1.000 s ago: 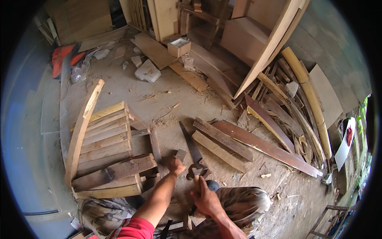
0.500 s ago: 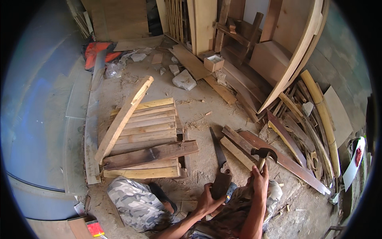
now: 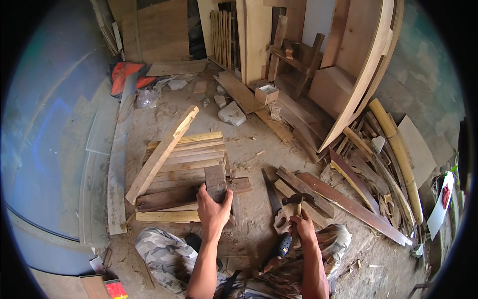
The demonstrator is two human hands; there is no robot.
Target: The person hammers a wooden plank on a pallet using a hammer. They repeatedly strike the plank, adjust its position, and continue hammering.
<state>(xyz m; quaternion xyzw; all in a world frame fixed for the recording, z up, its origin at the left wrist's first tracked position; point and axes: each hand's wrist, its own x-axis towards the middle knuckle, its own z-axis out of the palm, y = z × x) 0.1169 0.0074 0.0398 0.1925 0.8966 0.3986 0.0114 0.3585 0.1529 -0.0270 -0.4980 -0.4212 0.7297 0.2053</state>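
Observation:
In my left hand [image 3: 213,207] is a short dark wood block [image 3: 215,180], gripped by its sides above the slatted wooden panel [image 3: 191,159]. A dark plank [image 3: 169,198] lies across the near slats, partly hidden by the block and hand. A paler beam [image 3: 164,154] rests slanted over the panel's left side. My right hand [image 3: 302,226] is closed round the handle of a claw hammer [image 3: 298,200], its dark head uppermost, over the loose boards to the right. Beside it a handsaw [image 3: 274,199] lies on the ground.
Loose boards [image 3: 318,194] and a scrap-wood pile with a bamboo pole [image 3: 396,154] fill the right side. Pale stones [image 3: 232,114] and a small box [image 3: 267,94] lie farther off. A large wooden cabinet frame [image 3: 361,74] stands at the back right; a bluish wall [image 3: 50,124] bounds the left.
My left hand has carried the wood block forward and left, from near my lap to over the panel. My right hand has shifted left and slightly lower with the hammer.

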